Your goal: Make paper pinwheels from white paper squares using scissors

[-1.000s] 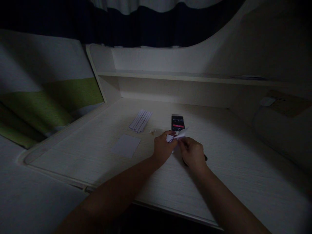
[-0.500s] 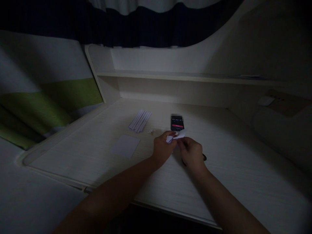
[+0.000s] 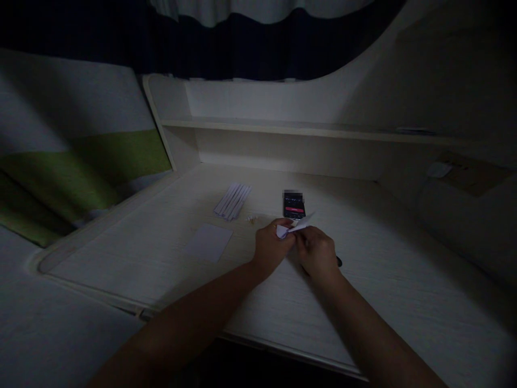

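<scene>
The folded paper (image 3: 302,221) now flares farther right, near the smartphone (image 3: 294,203); left hand (image 3: 271,245) and right hand (image 3: 320,253) pinch it, ideally close together for control.

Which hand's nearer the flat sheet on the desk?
Left. The left hand is right of the sheet, not touching it; the right hand is farther right, beyond the left hand.

No lettering is legible. The black rectangular phone (image 3: 294,204) shows pale characters (image 3: 293,200) above a red oblong bar (image 3: 294,210), too small to read.
</scene>
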Available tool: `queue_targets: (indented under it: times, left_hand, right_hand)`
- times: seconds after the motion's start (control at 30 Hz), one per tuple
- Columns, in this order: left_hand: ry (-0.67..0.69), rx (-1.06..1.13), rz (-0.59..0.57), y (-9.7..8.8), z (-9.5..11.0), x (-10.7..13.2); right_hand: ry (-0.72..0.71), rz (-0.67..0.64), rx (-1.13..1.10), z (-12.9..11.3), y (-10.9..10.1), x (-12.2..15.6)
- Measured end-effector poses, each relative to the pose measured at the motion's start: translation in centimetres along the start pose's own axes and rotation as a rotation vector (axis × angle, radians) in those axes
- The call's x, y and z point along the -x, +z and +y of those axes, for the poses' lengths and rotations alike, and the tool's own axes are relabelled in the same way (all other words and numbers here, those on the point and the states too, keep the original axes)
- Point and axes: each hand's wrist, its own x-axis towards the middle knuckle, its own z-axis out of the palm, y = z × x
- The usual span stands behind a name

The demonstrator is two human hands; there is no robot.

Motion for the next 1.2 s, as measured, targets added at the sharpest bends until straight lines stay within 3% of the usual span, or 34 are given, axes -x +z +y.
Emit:
queue_targets:
  times: [0.17, 0.53, 0.67, 0.77, 0.87, 0.97, 1.07, 1.2]
  left_hand:
    - [-0.03, 0.0, 0.013, 0.1, 0.1, -0.1]
    - [-0.157, 0.224, -0.022, 0.4, -1.1, -0.8]
    - [-0.239, 0.307, -0.017, 0.1, -0.9, -1.2]
    - [-0.316, 0.414, -0.059, -0.2, -0.6, -1.5]
    - [-0.348, 0.515, -0.143, -0.3, -0.2, -1.7]
    - [-0.339, 0.567, -0.214, -0.5, 0.2, -1.7]
    - [-0.352, 0.576, -0.292, -0.5, 0.3, -1.7]
    - [-0.342, 0.562, -0.358, -0.5, 0.0, -1.7]
  right_hand:
    - [0.094, -0.037, -0.027, -0.1, -0.1, -0.1]
    - [0.019, -0.078, 0.105, -0.2, -0.3, 0.0]
    - [0.058, -0.088, -0.025, -0.1, -1.1, 0.1]
    - [0.237, -0.055, -0.273, 0.4, -2.2, -0.1]
    - [0.535, -0.028, -0.496, 1.2, -3.1, -0.7]
    - [0.779, -0.117, -0.75, 1.7, -3.5, -1.1]
    - [0.876, -0.265, -0.988, 2.1, -3.4, -1.0]
    - [0.94, -0.286, -1.078, 2.3, -2.8, -0.6]
